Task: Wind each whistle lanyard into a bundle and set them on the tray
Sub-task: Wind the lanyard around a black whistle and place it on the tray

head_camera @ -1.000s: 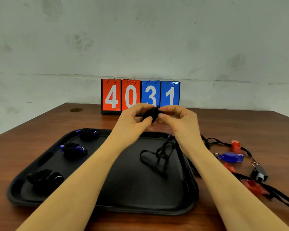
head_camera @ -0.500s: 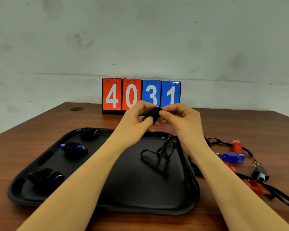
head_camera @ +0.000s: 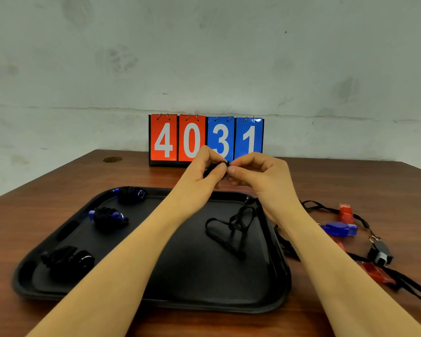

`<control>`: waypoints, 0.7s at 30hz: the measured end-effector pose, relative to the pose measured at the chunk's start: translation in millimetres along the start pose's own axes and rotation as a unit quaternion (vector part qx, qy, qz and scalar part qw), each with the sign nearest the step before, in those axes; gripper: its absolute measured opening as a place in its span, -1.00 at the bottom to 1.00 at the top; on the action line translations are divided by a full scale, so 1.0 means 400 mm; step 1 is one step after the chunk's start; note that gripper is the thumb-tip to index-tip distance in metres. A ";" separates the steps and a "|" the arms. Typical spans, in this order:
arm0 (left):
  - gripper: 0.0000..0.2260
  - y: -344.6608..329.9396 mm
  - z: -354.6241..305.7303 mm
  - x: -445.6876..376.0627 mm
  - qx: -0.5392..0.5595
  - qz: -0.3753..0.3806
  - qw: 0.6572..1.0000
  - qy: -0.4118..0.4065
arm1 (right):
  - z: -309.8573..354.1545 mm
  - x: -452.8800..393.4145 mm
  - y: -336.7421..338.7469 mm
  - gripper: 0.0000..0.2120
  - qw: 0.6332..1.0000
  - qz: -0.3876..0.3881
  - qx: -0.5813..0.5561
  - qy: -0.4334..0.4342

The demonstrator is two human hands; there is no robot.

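Item in hand: black whistle bundle (head_camera: 215, 169), held above the far edge of the tray (head_camera: 156, 297). Left hand (head_camera: 204, 176) grips it, fingers curled round; right hand (head_camera: 258, 173) pinches its end at the small metal ring.
Step, by my reading: finishing the wind; next comes tucking the tail, then setting it down.
Loose lanyard loop (head_camera: 231, 229) lies on the tray, with three finished bundles (head_camera: 67, 261) at its left.
Unwound whistles (head_camera: 340, 228) lie tangled on the counter (head_camera: 350, 181).
Room: scoreboard (head_camera: 206, 139) reading 4031, scuffed pale wall behind.
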State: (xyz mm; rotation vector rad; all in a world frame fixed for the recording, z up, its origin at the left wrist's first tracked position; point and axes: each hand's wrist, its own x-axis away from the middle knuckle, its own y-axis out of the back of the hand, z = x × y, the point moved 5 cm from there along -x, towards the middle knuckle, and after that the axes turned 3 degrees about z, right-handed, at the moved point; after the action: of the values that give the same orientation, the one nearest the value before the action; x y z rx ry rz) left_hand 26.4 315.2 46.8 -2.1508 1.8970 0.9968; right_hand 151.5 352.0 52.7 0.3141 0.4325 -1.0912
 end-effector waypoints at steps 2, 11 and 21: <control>-0.93 0.000 0.002 0.000 -0.011 0.000 1.000 -0.002 | 0.002 0.000 0.000 -0.93 1.000 0.001 0.030 0.008; -0.95 -0.011 0.009 0.000 -0.036 0.025 0.999 0.002 | 0.002 0.000 0.004 -0.89 0.984 -0.008 0.174 0.033; -0.94 0.001 0.009 0.003 -0.042 -0.008 0.999 -0.003 | 0.008 0.002 -0.001 -0.93 0.992 0.012 0.124 0.036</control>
State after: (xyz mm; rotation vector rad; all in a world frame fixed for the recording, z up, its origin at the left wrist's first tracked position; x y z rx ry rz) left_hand 24.7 315.9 43.3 -2.2006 1.8648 1.0985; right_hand 152.1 349.7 54.8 0.5775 0.3555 -1.1139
